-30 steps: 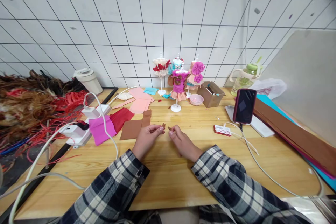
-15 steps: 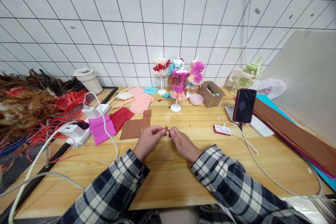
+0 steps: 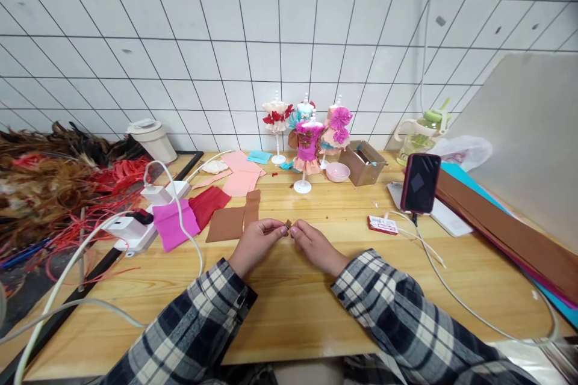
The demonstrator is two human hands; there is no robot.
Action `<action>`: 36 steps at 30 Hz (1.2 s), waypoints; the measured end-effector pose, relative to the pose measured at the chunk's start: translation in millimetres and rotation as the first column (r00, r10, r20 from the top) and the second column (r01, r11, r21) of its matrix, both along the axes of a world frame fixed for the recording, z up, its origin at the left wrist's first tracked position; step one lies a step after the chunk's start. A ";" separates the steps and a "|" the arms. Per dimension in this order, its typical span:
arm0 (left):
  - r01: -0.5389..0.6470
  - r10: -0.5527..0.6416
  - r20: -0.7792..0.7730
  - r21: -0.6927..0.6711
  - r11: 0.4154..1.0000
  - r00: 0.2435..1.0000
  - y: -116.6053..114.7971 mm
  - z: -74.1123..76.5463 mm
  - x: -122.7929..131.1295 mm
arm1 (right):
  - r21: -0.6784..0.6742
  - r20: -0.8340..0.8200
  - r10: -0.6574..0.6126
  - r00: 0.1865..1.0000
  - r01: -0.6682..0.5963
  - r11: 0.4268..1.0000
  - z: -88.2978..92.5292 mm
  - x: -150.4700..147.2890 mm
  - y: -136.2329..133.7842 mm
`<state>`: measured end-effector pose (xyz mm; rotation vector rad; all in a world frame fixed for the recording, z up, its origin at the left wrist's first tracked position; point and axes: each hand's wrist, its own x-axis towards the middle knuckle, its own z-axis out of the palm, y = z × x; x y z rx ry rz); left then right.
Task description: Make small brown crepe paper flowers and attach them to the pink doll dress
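Over the middle of the table, a small brown piece of crepe paper (image 3: 288, 224) is pinched between fingertips. My left hand (image 3: 258, 243) grips it from the left, thumb against fingers. From the other side my right hand (image 3: 317, 245) closes on its right edge, the fingertips of both hands nearly meeting. Much of the piece is hidden by the fingers. Just beyond my left hand lie a brown paper square (image 3: 226, 224) and a narrow brown strip (image 3: 251, 207). Farther back stands a small dress form (image 3: 307, 150) in a magenta and peach paper dress with a brown bow.
More dressed forms (image 3: 277, 117) stand behind, beside a pink bowl (image 3: 338, 172) and a cardboard box (image 3: 362, 163). Magenta paper (image 3: 174, 225), red paper (image 3: 212, 201) and power strips (image 3: 138, 239) with cables lie left. At right are a propped phone (image 3: 421, 183) and long brown sheets (image 3: 506, 216).
My fingertips have drawn slightly closer together around the brown paper piece, and less of it shows. Other things on the table stay where they were.
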<state>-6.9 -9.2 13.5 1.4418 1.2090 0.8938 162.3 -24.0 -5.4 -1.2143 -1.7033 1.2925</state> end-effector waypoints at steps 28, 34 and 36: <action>0.026 -0.026 -0.002 -0.011 1.000 1.000 -1.3 -6.1 -2.4 | -0.384 -0.380 -0.010 0.925 -0.148 0.912 1.6 -4.9 -1.5; -0.012 0.015 0.044 -0.067 0.998 0.999 1.0 -7.0 -6.6 | -0.389 -0.392 -0.016 0.920 -0.150 0.909 -2.1 -4.8 -0.3; -0.023 0.032 0.090 -0.102 0.995 0.995 2.0 -8.9 -7.6 | -0.379 -0.390 -0.038 0.920 -0.123 0.917 -4.7 -6.0 0.5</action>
